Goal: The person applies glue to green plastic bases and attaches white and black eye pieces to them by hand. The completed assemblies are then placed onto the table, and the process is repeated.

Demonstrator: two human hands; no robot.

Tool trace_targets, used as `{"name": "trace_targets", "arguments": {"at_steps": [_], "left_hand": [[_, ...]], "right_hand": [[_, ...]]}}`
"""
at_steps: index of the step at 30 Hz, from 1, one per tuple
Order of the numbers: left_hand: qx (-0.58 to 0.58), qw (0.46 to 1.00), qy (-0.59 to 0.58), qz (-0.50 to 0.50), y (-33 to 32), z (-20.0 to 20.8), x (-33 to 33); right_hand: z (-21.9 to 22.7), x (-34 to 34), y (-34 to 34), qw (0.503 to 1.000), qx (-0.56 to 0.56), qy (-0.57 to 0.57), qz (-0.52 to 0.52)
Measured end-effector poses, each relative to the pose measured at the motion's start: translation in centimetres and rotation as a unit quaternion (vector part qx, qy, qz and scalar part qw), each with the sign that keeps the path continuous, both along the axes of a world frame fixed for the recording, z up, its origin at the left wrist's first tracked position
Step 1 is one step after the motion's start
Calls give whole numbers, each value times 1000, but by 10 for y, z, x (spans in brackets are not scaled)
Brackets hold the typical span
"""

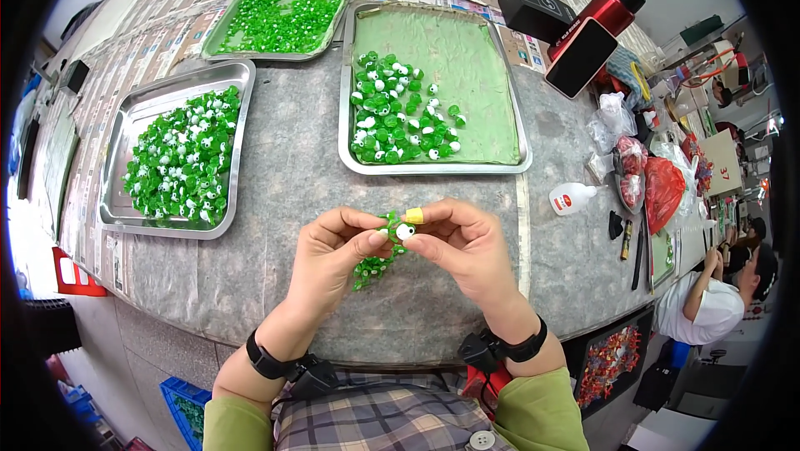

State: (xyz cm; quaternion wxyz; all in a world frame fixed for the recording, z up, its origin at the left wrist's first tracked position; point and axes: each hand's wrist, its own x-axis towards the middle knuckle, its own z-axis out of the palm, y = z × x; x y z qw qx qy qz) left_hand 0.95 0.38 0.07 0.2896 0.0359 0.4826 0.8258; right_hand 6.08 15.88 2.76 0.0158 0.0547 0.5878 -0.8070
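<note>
Over the near middle of the grey table, both hands meet fingertip to fingertip. My left hand (333,255) is closed, pinching a small translucent green plastic piece (389,221). My right hand (467,251), also closed, pinches a white eye-shaped bead (405,232) with a black dot, touching the green piece. A yellow finger cover (414,215) sits on the right index finger. Below the fingers lies a small heap of green pieces (372,269), partly hidden by the hands. Just beyond, a metal tray (433,169) holds loose green-and-white pieces on a green sheet.
Left stands a metal tray (237,147) heaped with green-and-white pieces; another tray (329,49) of green pieces lies behind. At right are a phone (581,57), a red bottle (612,7), a black box (535,9), a white squeeze bottle (571,198) and plastic bags (664,192). A person (704,309) sits farther right.
</note>
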Motion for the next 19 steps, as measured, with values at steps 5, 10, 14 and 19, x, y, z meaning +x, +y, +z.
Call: {"name": "trace_targets", "arguments": {"at_steps": [5, 10, 14, 19], "left_hand": [[-22, 998, 61, 8, 0, -1, 1], [-18, 992, 122, 34, 1, 4, 3], [-165, 925, 340, 46, -1, 4, 1], [-207, 904, 374, 26, -2, 9, -1]], "right_hand": [[-2, 2, -2, 999, 50, 1, -15], [2, 1, -4, 999, -11, -21, -24], [2, 3, -3, 995, 98, 4, -19], [-3, 3, 0, 998, 50, -42, -2]]}}
